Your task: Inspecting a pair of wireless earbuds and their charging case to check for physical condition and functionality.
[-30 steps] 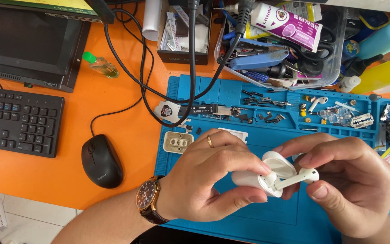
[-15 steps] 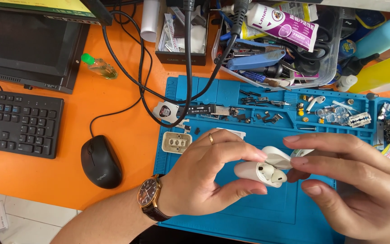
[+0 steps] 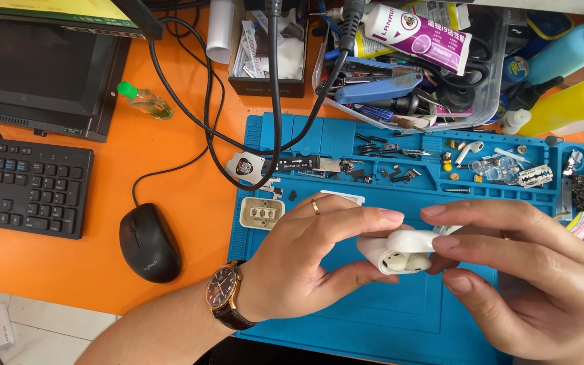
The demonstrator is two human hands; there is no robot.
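Above the blue repair mat (image 3: pixel 346 324), left hand (image 3: pixel 305 263) and right hand (image 3: pixel 528 277) pinch a white earbud case (image 3: pixel 400 250): light, smooth, likely slippery; best held by its sides.

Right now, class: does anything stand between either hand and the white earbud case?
No. The left hand and right hand both touch the case directly, fingers on its two sides, above the blue mat. Nothing visible lies between them.
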